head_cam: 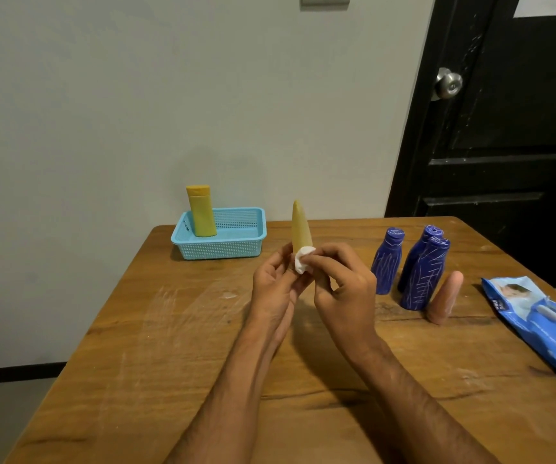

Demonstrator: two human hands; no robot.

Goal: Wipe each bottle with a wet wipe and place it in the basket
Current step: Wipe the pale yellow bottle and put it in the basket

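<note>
Both forearms reached over the table (136, 380). Left hand (271, 289) gripped the base of a tapered yellow bottle (301, 229), held upright above the table. Right hand (343, 289) pinched a white wet wipe (302, 261) against its lower part. Step in hand: wiping, likely the second bottle. Blue basket (246, 247), rear left, held one yellow flip-cap bottle (201, 212) upright. Next: finish wiping, move left to basket. Right: three blue bottles (413, 269), one peach bottle (445, 296), wipes pack (544, 326) waiting.

Wooden table (169, 346) against pale wall (102, 112); black door (504, 128), silver knob (448, 83) right.
</note>
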